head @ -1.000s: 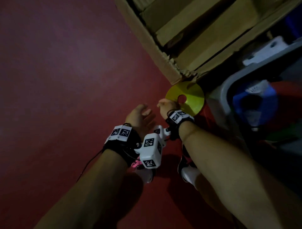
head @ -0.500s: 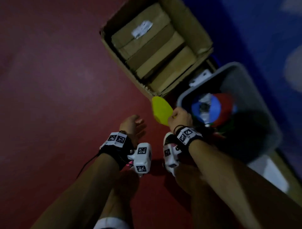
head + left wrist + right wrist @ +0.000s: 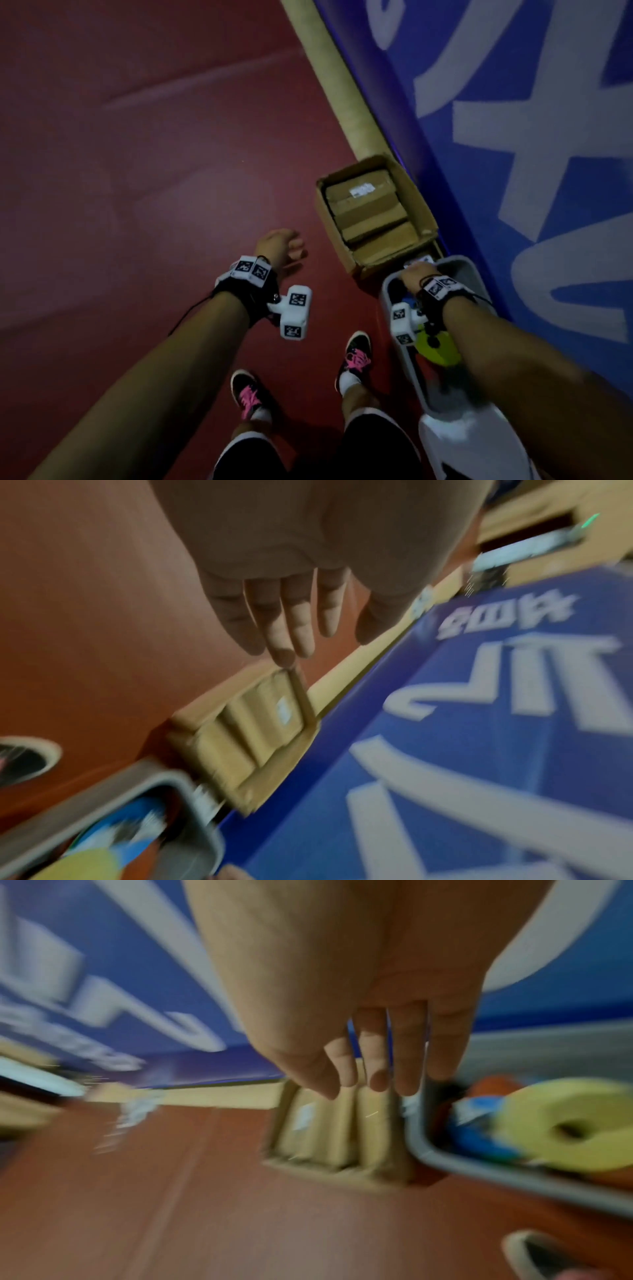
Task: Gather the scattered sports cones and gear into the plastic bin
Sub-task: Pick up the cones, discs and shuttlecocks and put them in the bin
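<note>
A yellow disc cone (image 3: pixel 436 346) (image 3: pixel 568 1123) with a centre hole lies in the grey plastic bin (image 3: pixel 386 298) (image 3: pixel 479 1175), on top of a blue cone (image 3: pixel 479 1131) and something red-orange. My right hand (image 3: pixel 416 274) (image 3: pixel 377 1056) hovers over the bin's far end, fingers straight, holding nothing. Left of the bin my left hand (image 3: pixel 284 245) (image 3: pixel 287 620) hangs above the red floor with its fingers extended and empty. The wrist views are blurred.
An open cardboard box (image 3: pixel 373 212) (image 3: pixel 253 731) of brown packages stands just beyond the bin. A blue padded wall (image 3: pixel 513 154) with white lettering runs along the right. A white lid (image 3: pixel 469 442) lies near the bin's close end. My shoes (image 3: pixel 356 356) stand left of the bin.
My right hand carried the yellow cone from the floor beside the cardboard box over the bin and let it go; the cone now lies inside. The head view has risen.
</note>
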A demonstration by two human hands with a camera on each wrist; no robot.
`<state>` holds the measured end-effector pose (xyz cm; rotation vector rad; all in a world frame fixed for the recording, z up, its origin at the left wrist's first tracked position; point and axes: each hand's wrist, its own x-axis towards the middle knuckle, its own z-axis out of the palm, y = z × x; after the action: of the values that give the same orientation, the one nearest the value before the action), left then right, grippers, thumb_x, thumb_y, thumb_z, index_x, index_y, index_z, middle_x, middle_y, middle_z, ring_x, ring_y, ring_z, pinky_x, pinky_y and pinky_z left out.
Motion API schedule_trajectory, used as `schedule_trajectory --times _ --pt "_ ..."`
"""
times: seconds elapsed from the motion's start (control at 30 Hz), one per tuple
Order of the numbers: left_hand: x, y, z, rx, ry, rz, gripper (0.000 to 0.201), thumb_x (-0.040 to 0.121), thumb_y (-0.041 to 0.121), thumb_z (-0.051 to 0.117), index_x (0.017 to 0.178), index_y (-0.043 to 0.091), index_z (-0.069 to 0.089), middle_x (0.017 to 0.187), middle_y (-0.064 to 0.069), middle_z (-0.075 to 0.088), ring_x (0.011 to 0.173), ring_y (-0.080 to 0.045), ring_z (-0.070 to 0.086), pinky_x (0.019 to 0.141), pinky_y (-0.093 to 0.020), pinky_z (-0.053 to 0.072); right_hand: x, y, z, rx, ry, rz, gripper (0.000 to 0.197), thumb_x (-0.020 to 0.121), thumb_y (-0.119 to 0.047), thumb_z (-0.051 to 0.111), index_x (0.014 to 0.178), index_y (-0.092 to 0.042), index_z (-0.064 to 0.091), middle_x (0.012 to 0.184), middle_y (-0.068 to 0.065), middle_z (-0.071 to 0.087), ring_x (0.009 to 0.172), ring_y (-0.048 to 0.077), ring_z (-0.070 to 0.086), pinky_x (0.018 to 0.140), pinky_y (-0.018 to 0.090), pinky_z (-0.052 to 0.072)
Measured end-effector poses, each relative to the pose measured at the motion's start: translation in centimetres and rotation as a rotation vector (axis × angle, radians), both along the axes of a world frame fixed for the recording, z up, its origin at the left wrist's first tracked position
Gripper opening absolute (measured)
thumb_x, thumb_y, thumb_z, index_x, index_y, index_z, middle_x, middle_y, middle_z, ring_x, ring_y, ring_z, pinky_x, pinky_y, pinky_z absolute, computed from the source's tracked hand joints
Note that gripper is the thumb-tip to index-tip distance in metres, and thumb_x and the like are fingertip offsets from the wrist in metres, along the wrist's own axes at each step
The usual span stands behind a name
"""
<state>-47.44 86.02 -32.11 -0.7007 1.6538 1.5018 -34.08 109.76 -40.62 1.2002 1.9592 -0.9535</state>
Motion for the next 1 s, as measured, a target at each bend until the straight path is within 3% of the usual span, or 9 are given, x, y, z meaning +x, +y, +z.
schedule_trajectory --times 0.07,0.13,0.2,0.33,0.47,0.57,0.67,0.8,1.0 --pt "-1.0 -5.1 2.4 0.013 0.049 0.095 0.013 0.098 0.023 0.05 0.104 0.016 0.06 0.085 -0.002 0.063 0.076 -0.019 0.062 0.078 -0.034 0.047 -4.8 -6.1 3.4 -0.035 0.119 0.073 0.032 0.095 -0.024 0.054 0.065 -0.018 0.044 0.1 0.013 0.057 0.086 0.024 0.047 0.068 0.027 0.039" --pt "-1.5 -10.5 4.3 0.03 0.077 0.164 0.015 0.099 0.025 0.049 0.105 0.017 0.06 0.091 -0.001 0.065 0.079 -0.019 0.063 0.078 -0.034 0.048 -9.6 -13.2 5.6 -0.095 0.204 0.146 0.032 0.092 -0.025 0.053 0.064 -0.009 0.055 0.075 0.012 0.059 0.072 0.028 0.051 0.066 0.035 0.04" --pt "-1.5 -17.2 6.3 0.046 0.107 0.233 0.013 0.099 0.025 0.049 0.102 0.018 0.06 0.096 -0.002 0.066 0.081 -0.019 0.064 0.082 -0.036 0.048 -13.6 -22.1 8.3 -0.208 0.324 0.142 0.031 0.085 -0.024 0.057 0.056 -0.011 0.059 0.056 0.006 0.056 0.06 0.026 0.052 0.062 0.04 0.041" --pt "-1.4 -33.4 10.3 0.031 0.215 0.368 0.013 0.099 0.023 0.049 0.094 0.018 0.06 0.098 -0.002 0.066 0.086 -0.021 0.064 0.081 -0.034 0.045 -18.5 -42.9 15.9 -0.438 0.473 0.21 0.021 0.091 -0.018 0.054 0.07 -0.017 0.058 0.069 0.002 0.06 0.062 0.02 0.057 0.055 0.026 0.043" --pt "0.4 -53.4 14.9 -0.089 0.324 0.615 0.013 0.099 0.023 0.047 0.094 0.019 0.059 0.092 0.0 0.064 0.08 -0.018 0.062 0.074 -0.03 0.045 -18.7 -65.1 21.0 -0.611 0.483 0.442 0.023 0.094 -0.014 0.051 0.072 -0.017 0.054 0.074 0.003 0.058 0.064 0.02 0.056 0.054 0.027 0.041" --pt "2.6 -65.7 17.0 -0.169 0.378 0.785 0.016 0.1 0.022 0.045 0.091 0.019 0.058 0.089 0.001 0.063 0.075 -0.015 0.061 0.066 -0.026 0.042 -17.3 -77.6 23.1 -0.678 0.456 0.645 0.019 0.094 -0.014 0.051 0.076 -0.018 0.054 0.079 0.002 0.061 0.065 0.019 0.059 0.055 0.027 0.044" --pt "6.4 -76.3 17.3 -0.211 0.377 0.999 0.019 0.099 0.022 0.044 0.083 0.021 0.055 0.082 0.002 0.06 0.068 -0.014 0.057 0.063 -0.025 0.037 -15.9 -89.0 24.0 -0.71 0.44 0.829 0.016 0.093 -0.011 0.054 0.078 -0.015 0.055 0.082 0.008 0.06 0.063 0.02 0.058 0.053 0.028 0.044" --pt "11.8 -87.7 15.0 -0.183 0.305 1.259 0.025 0.095 0.018 0.046 0.07 0.021 0.046 0.07 0.002 0.045 0.058 -0.014 0.042 0.054 -0.022 0.028 -14.6 -103.0 23.9 -0.739 0.408 0.989 0.013 0.091 -0.011 0.055 0.079 -0.014 0.058 0.076 0.006 0.06 0.066 0.02 0.061 0.054 0.027 0.047" --pt "15.6 -102.2 14.1 -0.261 0.249 1.558 0.014 0.096 0.02 0.05 0.085 0.018 0.059 0.079 0.0 0.058 0.068 -0.015 0.054 0.061 -0.027 0.039 -13.8 -122.5 21.7 -0.792 0.328 1.295 0.006 0.091 -0.011 0.055 0.091 -0.01 0.061 0.076 0.008 0.06 0.064 0.019 0.06 0.055 0.029 0.047"
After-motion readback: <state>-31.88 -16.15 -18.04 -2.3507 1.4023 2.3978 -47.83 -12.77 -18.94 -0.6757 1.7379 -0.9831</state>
